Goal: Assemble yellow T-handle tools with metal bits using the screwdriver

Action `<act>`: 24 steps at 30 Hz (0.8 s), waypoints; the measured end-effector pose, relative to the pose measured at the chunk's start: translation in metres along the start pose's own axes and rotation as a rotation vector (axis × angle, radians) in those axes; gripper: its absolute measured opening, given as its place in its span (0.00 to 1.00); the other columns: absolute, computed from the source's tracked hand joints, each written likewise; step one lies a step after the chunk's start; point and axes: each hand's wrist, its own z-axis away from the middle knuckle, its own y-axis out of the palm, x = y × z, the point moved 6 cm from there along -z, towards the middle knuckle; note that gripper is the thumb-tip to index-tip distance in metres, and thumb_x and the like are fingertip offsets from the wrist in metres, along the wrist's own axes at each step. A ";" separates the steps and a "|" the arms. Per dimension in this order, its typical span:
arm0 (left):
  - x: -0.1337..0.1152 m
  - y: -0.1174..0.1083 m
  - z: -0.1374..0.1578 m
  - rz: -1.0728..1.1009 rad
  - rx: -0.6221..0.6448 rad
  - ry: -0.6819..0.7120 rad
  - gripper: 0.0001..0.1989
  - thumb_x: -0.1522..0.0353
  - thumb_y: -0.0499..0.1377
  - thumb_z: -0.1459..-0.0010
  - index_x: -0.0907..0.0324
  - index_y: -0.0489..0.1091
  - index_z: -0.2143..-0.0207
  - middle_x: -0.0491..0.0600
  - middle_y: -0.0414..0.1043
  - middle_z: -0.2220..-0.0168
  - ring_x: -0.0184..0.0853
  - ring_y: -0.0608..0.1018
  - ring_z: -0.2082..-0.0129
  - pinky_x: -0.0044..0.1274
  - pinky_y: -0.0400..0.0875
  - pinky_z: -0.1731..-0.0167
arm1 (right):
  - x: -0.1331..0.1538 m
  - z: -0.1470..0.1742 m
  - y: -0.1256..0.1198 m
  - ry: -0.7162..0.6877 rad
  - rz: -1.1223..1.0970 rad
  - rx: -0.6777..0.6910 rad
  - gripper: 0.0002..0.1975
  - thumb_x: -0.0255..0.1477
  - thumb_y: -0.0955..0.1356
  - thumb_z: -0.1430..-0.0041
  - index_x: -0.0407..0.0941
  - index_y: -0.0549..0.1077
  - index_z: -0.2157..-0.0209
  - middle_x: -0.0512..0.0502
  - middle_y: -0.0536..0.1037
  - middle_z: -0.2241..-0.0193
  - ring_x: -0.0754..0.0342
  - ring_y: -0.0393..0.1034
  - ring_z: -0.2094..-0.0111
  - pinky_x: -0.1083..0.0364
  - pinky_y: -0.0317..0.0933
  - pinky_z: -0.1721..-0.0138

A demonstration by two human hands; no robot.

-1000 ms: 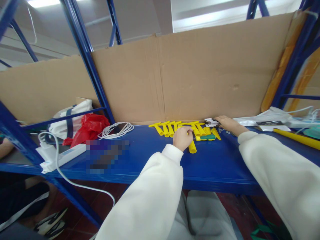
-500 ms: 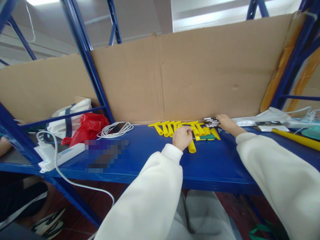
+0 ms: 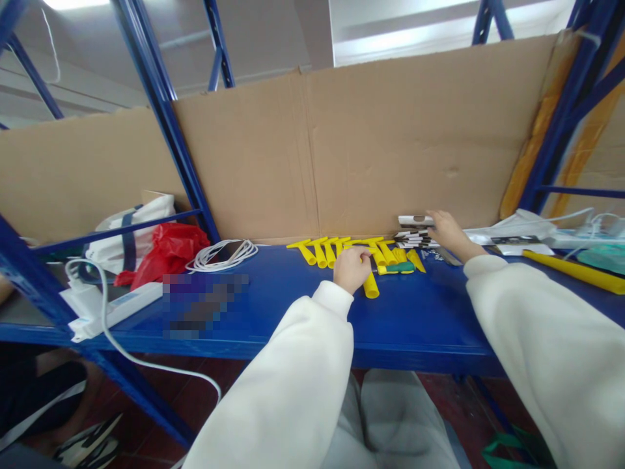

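Observation:
My left hand [image 3: 352, 268] is closed around a yellow T-shaped plastic handle [image 3: 371, 286], whose round hollow end points toward me. Pinched in my right hand [image 3: 450, 234] is a flat pale strip with dark markings [image 3: 413, 221], raised above a stack of similar black-and-white strips [image 3: 415, 238]. Beside my left hand lies a screwdriver [image 3: 397, 268] with a green and yellow handle; its tip is close to my fingers. Behind it, several more yellow T-shaped handles [image 3: 319, 253] stand in a row. A small wedge-like yellow piece [image 3: 416, 260] rests to the right of them.
A cardboard sheet [image 3: 390, 143] stands along the back of the blue shelf [image 3: 303, 326]. Coiled white cable [image 3: 224, 254], a red plastic bag [image 3: 178, 247] and a power strip [image 3: 122, 309] lie left. At right are a long yellow bar [image 3: 576, 270] and small metal pieces [image 3: 444, 256].
My right hand has lifted one flat strip up off the stack. The left hand keeps its hold on the yellow handle. The view has shifted slightly.

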 end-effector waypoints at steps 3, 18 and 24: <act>0.004 0.003 -0.003 0.067 -0.034 -0.014 0.14 0.78 0.57 0.40 0.58 0.82 0.63 0.52 0.83 0.57 0.41 0.82 0.53 0.31 0.74 0.47 | 0.013 -0.005 -0.016 0.012 -0.054 -0.100 0.25 0.23 0.62 0.45 0.38 0.74 0.46 0.27 0.77 0.48 0.34 0.71 0.45 0.35 0.64 0.42; 0.029 0.006 -0.019 0.551 -0.309 0.013 0.18 0.67 0.60 0.36 0.59 0.70 0.44 0.59 0.72 0.41 0.42 0.73 0.39 0.33 0.64 0.37 | 0.184 0.009 -0.043 -0.274 -0.393 -0.198 0.19 0.20 0.63 0.43 0.47 0.78 0.54 0.38 0.78 0.47 0.43 0.72 0.44 0.39 0.66 0.41; 0.040 0.008 -0.023 0.528 -0.296 -0.133 0.22 0.76 0.60 0.41 0.62 0.69 0.43 0.60 0.75 0.45 0.41 0.79 0.47 0.33 0.72 0.43 | 0.175 0.019 -0.033 -0.241 -0.444 -0.145 0.18 0.20 0.63 0.43 0.47 0.78 0.56 0.38 0.78 0.48 0.44 0.72 0.44 0.39 0.66 0.41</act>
